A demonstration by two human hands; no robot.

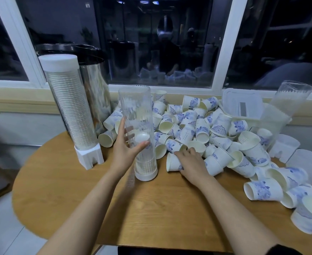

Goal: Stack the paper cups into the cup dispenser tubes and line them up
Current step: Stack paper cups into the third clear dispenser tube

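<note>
Wooden table (151, 208) is standing by a dark window. Left hand (125, 150) is gripping the upright clear dispenser tube (136, 115) mid-height, near centre. Right hand (192, 162) is covering a tipped paper cup (171, 162) at the near edge of the cup pile (197, 126); I cannot tell whether it is gripping. Cups are likely light and crushable, so a gentle hold on the side wall is looking best.

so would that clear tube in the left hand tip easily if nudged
Probably: the clear tube is tall on a narrow base. Likely light, with only a short cup stack at the bottom. The left hand steadies it.

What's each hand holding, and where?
Left hand grips the clear tube around its lower middle. Right hand rests on a tipped cup; grip unclear.
</note>
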